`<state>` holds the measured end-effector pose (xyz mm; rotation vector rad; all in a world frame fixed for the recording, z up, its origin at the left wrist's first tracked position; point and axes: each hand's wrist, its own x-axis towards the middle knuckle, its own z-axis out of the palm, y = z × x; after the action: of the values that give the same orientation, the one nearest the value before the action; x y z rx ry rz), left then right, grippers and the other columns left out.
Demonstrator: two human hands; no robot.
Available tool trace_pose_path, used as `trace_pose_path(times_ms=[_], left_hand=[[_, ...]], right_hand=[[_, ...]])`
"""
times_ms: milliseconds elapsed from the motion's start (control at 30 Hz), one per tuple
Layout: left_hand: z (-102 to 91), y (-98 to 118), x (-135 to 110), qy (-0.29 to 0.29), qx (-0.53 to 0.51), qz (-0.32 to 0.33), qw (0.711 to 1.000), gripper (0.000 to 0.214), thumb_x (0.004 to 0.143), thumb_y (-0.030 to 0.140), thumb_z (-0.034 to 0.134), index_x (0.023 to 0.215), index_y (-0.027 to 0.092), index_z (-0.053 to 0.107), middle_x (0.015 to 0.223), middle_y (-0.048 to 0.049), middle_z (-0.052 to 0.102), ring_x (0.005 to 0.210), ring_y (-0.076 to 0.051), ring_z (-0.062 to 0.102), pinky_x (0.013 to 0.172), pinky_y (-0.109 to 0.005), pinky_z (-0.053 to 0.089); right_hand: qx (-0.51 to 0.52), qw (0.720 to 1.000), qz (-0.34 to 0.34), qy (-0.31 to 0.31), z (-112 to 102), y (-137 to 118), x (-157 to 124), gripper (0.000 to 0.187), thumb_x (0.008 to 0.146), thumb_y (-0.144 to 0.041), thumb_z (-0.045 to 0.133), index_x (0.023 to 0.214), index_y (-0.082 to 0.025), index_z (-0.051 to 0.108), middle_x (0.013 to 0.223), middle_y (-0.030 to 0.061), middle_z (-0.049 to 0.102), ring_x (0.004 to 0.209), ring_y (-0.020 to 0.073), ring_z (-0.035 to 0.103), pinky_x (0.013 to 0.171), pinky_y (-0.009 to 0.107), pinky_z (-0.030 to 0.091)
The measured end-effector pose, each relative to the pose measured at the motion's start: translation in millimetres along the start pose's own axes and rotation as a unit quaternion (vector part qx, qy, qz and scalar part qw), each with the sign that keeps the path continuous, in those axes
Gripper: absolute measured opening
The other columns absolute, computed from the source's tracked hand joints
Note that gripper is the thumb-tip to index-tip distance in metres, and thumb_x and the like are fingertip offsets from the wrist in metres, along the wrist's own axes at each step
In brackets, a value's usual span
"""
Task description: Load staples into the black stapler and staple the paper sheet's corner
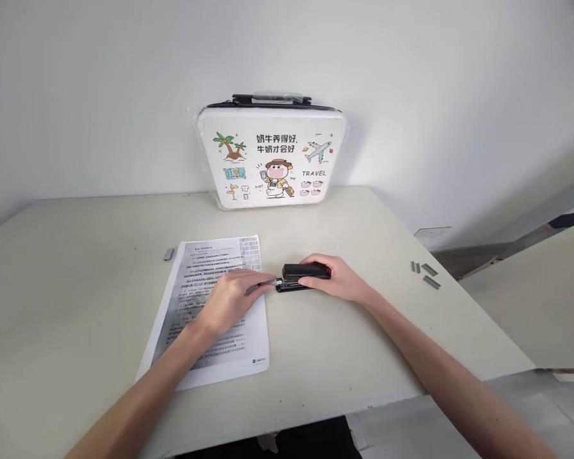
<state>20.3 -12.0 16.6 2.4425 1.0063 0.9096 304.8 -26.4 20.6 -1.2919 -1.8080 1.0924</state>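
Observation:
A black stapler (306, 272) lies on the table, pointing left, with a gap between its top and its base. My right hand (337, 278) wraps round its right end, thumb in front and fingers behind. At the left end, my left hand (234, 293) pinches a small silvery metal piece (276, 281) touching the stapler's mouth. Fingers partly cover that piece, so I cannot tell whether it is loose staples or part of the stapler. Under my left hand lies a printed sheet of paper (210, 344).
A white cartoon-printed case (239, 185) in clear plastic leans against the wall at the back. Several staple strips (430, 281) lie near the table's right edge. Another grey staple block (169, 254) sits left of the paper. The table's front edge (316, 412) runs below my forearms.

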Motion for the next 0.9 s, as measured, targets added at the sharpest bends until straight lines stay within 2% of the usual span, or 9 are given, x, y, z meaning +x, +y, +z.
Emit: trace_pose_path(times_ms=[233, 400, 500, 633, 767, 900], left_hand=[[-4.1, -2.0, 0.4, 0.002, 0.011, 0.010, 1.000, 0.026, 0.103, 0.045, 0.065, 0.112, 0.029, 0.083, 0.105, -0.0039, 0.083, 0.095, -0.025, 0.078, 0.090, -0.041, 0.063], [-16.1, -5.1, 3.7, 0.000, 0.024, 0.019, 1.000, 0.027, 0.101, 0.047, 0.065, 0.109, 0.028, 0.083, 0.101, -0.0042, 0.082, 0.097, -0.026, 0.075, 0.090, -0.040, 0.061], [-27.1, -10.6, 5.7, -0.039, 0.017, 0.000, 0.999, 0.030, 0.099, 0.052, 0.065, 0.108, 0.030, 0.083, 0.104, -0.0044, 0.082, 0.098, -0.027, 0.075, 0.091, -0.041, 0.060], [-38.3, -18.0, 5.6, -0.105, -0.013, -0.063, 0.992, 0.032, 0.096, 0.058, 0.067, 0.111, 0.035, 0.083, 0.108, -0.0016, 0.082, 0.096, -0.027, 0.077, 0.090, -0.040, 0.061], [-36.9, -15.9, 4.0, -0.112, -0.062, -0.106, 0.986, 0.028, 0.092, 0.056, 0.073, 0.106, 0.034, 0.083, 0.101, -0.0007, 0.083, 0.091, -0.025, 0.077, 0.084, -0.036, 0.063], [-26.5, -4.4, 2.6, -0.103, -0.127, -0.100, 0.981, 0.027, 0.090, 0.050, 0.079, 0.107, 0.030, 0.080, 0.102, -0.0012, 0.081, 0.088, -0.021, 0.076, 0.086, -0.034, 0.063]], right_hand=[[0.011, 1.000, 0.002, 0.002, -0.4, -3.1, 0.2, 0.029, 0.085, -0.049, 0.076, 0.103, -0.025, 0.074, 0.100, 0.0026, 0.076, 0.089, 0.0224, 0.069, 0.078, 0.034, 0.054], [0.037, 0.999, -0.013, 0.003, -1.6, -3.1, 2.1, 0.031, 0.083, -0.048, 0.080, 0.103, -0.025, 0.075, 0.104, 0.0026, 0.077, 0.094, 0.0224, 0.070, 0.083, 0.034, 0.054], [0.047, 0.999, -0.017, 0.006, -2.1, -2.3, 3.1, 0.033, 0.082, -0.050, 0.080, 0.103, -0.024, 0.075, 0.105, 0.0031, 0.076, 0.095, 0.0227, 0.069, 0.084, 0.035, 0.054], [0.053, 0.999, -0.012, 0.000, -4.5, -3.4, 2.7, 0.033, 0.081, -0.049, 0.082, 0.101, -0.024, 0.076, 0.104, 0.0029, 0.076, 0.095, 0.0223, 0.069, 0.085, 0.034, 0.053], [0.066, 0.998, -0.014, -0.021, -8.9, -2.9, 2.4, 0.034, 0.081, -0.049, 0.083, 0.103, -0.024, 0.078, 0.104, 0.0028, 0.077, 0.095, 0.0223, 0.068, 0.084, 0.034, 0.053], [0.084, 0.995, -0.016, -0.044, -9.7, 0.6, 2.7, 0.036, 0.079, -0.048, 0.086, 0.103, -0.023, 0.078, 0.102, 0.0029, 0.077, 0.093, 0.0217, 0.068, 0.082, 0.033, 0.053]])
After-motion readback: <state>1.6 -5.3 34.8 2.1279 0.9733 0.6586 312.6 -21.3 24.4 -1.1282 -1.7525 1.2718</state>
